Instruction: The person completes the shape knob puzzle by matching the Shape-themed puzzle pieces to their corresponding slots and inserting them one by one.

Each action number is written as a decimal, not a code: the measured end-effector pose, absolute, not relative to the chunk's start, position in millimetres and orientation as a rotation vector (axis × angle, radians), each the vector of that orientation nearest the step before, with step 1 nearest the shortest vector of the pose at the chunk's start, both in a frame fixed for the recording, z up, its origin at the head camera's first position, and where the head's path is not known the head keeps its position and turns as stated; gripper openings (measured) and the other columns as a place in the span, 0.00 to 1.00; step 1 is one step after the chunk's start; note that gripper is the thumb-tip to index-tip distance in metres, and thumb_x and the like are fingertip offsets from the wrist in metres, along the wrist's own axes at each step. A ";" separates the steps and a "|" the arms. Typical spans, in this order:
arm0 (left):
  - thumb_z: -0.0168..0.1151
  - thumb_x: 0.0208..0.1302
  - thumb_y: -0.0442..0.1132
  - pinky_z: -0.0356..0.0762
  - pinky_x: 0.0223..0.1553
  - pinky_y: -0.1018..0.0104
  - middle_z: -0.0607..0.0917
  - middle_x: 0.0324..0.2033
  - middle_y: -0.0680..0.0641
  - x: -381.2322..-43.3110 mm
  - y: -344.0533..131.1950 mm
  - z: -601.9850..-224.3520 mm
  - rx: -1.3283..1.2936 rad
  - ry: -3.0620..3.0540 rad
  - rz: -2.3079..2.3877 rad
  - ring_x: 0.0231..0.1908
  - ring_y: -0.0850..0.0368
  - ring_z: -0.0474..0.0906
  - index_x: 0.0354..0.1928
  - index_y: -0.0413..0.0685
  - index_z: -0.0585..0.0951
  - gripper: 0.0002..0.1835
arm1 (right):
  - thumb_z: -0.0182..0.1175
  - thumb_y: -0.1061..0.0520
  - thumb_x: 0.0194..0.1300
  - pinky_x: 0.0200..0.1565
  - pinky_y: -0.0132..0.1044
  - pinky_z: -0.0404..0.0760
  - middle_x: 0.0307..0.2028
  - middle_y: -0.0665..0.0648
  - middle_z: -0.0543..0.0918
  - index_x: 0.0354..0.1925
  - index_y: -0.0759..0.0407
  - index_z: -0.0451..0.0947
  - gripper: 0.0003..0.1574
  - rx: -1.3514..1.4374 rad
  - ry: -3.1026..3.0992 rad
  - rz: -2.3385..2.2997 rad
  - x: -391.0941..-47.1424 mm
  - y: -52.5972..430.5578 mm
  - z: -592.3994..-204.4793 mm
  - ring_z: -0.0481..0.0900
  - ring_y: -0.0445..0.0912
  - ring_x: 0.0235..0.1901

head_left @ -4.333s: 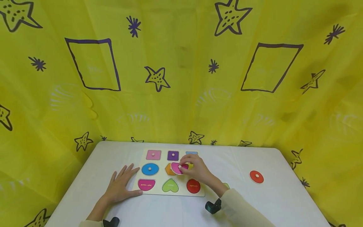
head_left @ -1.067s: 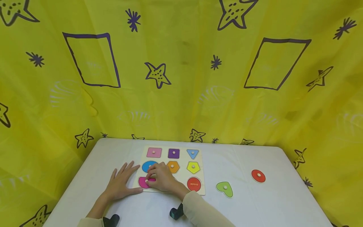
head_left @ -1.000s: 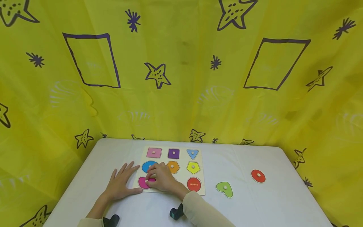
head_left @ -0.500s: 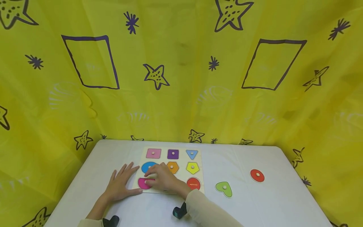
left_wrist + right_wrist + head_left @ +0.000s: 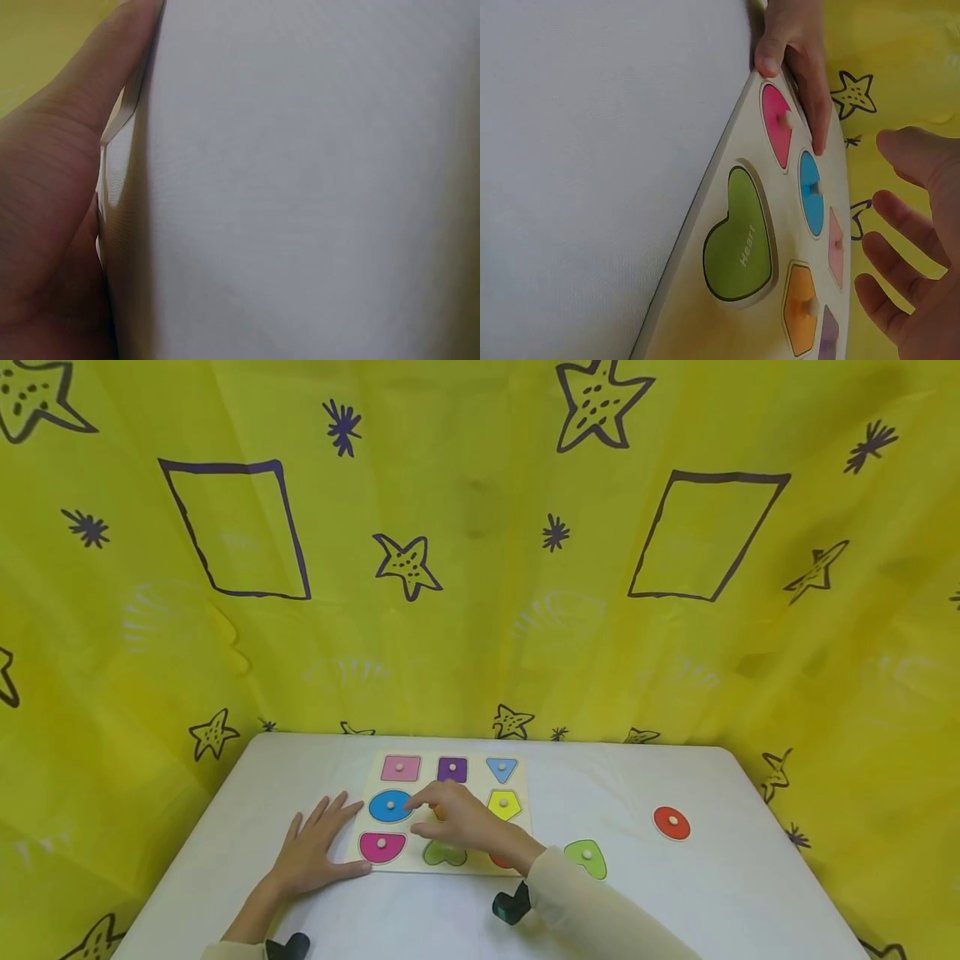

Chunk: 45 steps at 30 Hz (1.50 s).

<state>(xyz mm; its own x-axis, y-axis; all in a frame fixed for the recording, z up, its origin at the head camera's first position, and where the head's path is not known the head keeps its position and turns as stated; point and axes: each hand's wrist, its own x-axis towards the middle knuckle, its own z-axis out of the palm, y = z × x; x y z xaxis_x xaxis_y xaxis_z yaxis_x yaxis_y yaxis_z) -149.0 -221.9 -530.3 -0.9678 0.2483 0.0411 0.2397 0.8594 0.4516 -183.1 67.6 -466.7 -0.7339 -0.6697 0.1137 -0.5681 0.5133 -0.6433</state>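
Observation:
A wooden knob puzzle board [image 5: 358,860] lies flat on the white table. My left hand [image 5: 311,852] rests at its left edge with fingers spread, thumb at the near left corner. Over the board's middle hovers my right hand [image 5: 461,818], fingers apart and holding nothing; it partly covers the orange hexagon. The magenta half-round piece [image 5: 381,847] sits in its slot at the near left. Beside it the heart slot [image 5: 739,247], marked "Heart", has no piece. A green heart piece [image 5: 588,857] and a red round piece [image 5: 671,823] lie on the table to the right.
Seated in the board are knobbed pieces, among them a blue oval [image 5: 388,807], a pink rectangle [image 5: 400,768], a purple square [image 5: 452,769] and a yellow pentagon [image 5: 504,804]. A yellow patterned curtain [image 5: 480,643] stands behind the table [image 5: 615,777].
My right hand carried the half-round piece left and down into its slot, then let go of its knob and moved up and right. My left hand stayed at the board's edge.

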 end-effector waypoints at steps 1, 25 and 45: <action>0.73 0.46 0.73 0.34 0.69 0.22 0.63 0.76 0.35 -148.6 -222.1 -531.0 0.393 3.011 0.730 0.76 0.29 0.48 0.75 0.54 0.70 0.56 | 0.68 0.52 0.70 0.60 0.39 0.78 0.56 0.46 0.85 0.59 0.54 0.84 0.21 -1.080 2.592 -1.032 -182.6 69.9 -466.2 0.78 0.44 0.58; 0.72 0.44 0.75 0.33 0.70 0.22 0.63 0.76 0.36 -149.9 -223.2 -541.3 0.409 3.035 0.787 0.76 0.29 0.48 0.74 0.54 0.70 0.56 | 0.74 0.49 0.63 0.53 0.56 0.80 0.52 0.59 0.84 0.57 0.56 0.82 0.26 -0.716 2.593 -1.399 -153.3 181.5 -474.0 0.77 0.60 0.51; 0.74 0.45 0.72 0.34 0.70 0.23 0.63 0.76 0.36 -148.0 -222.7 -529.8 0.396 3.024 0.747 0.76 0.30 0.48 0.75 0.53 0.70 0.56 | 0.77 0.50 0.59 0.49 0.43 0.81 0.49 0.49 0.85 0.51 0.48 0.85 0.22 -0.350 2.828 -1.338 -130.2 265.4 -505.0 0.76 0.50 0.47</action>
